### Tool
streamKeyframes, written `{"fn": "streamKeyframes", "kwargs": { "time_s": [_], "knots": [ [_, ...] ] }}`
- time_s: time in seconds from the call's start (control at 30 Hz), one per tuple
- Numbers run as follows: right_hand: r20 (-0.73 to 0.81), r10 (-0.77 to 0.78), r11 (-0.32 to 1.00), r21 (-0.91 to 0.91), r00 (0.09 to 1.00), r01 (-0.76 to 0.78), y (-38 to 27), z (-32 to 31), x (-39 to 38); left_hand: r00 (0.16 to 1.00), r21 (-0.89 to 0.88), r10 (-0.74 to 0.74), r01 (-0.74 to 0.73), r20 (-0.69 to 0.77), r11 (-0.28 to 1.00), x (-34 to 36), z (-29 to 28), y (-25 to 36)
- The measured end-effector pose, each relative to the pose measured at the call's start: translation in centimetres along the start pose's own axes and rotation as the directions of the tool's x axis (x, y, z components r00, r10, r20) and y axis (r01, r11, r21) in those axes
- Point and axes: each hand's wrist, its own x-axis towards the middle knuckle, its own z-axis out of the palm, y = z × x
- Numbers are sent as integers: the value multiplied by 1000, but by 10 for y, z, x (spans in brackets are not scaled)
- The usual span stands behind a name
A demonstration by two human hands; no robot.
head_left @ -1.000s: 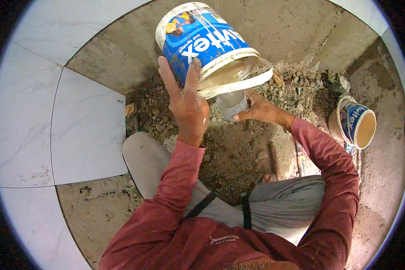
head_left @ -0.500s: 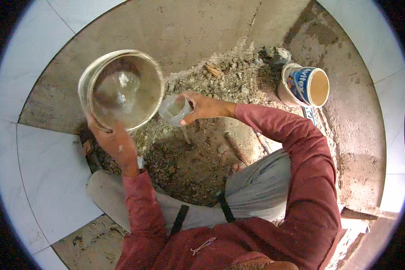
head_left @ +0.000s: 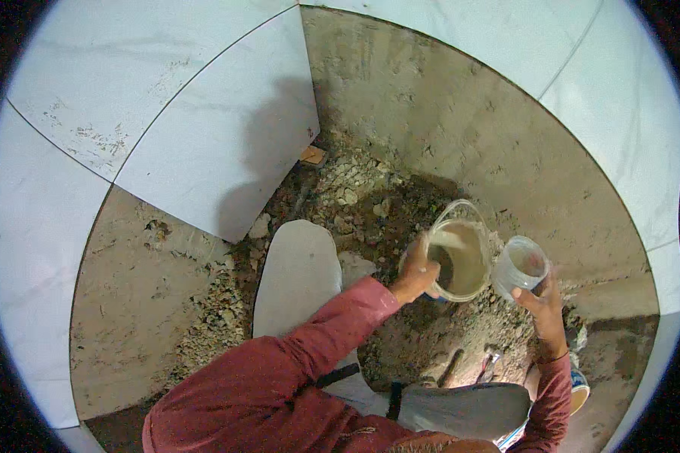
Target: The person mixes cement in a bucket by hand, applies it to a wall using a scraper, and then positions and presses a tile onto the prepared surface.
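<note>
A pale plastic bucket is tilted so that its mouth faces me, its thin handle arched above the far rim. My left hand is closed on the bucket's left side, thumb at the rim. Its inside looks whitish with a darker patch at the left; what it contains is unclear. Just to the right, my right hand grips a clear plastic cup around its side, also tilted. A small gap separates cup and bucket.
Broken rubble covers the ground around my legs. White tiles lie at the left, bordering bare grey cement. Near my right forearm, another bucket with a blue label shows partly. A dark stick lies before my right knee.
My view has swung left, bringing more tiles into sight. The bucket has moved rightward past my left knee, in my left hand. My right hand still holds the cup beside it.
</note>
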Motion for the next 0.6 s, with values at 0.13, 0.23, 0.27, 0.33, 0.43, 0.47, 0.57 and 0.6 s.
{"fn": "streamKeyframes", "kwargs": {
  "time_s": [0.13,0.23,0.27,0.33,0.43,0.47,0.57,0.6],
  "knots": [
    [104,-23,997,77,994,15,-26,53,72,978,213,-155,124,139,969,-12,7,-26],
    [128,43,999,-29,991,-39,-53,107,155,977,311,-109,47,183,949,-24,14,-37],
    [133,12,999,-44,991,-6,-67,127,185,964,353,-164,83,208,932,-24,14,-39],
    [166,-166,985,70,972,157,-98,164,237,980,400,24,-102,196,911,-24,16,-43],
    [76,-206,975,97,976,199,-138,200,294,981,340,-60,-5,183,940,-19,17,-48],
    [28,-237,963,141,971,231,-146,206,304,984,281,-73,25,162,959,-18,17,-50],
    [-4,-299,935,200,954,294,-147,203,307,988,309,-30,-19,154,951,-15,19,-61],
    [-5,-309,934,187,951,304,-141,195,300,978,373,-83,6,190,928,-12,18,-66]
  ]
}}
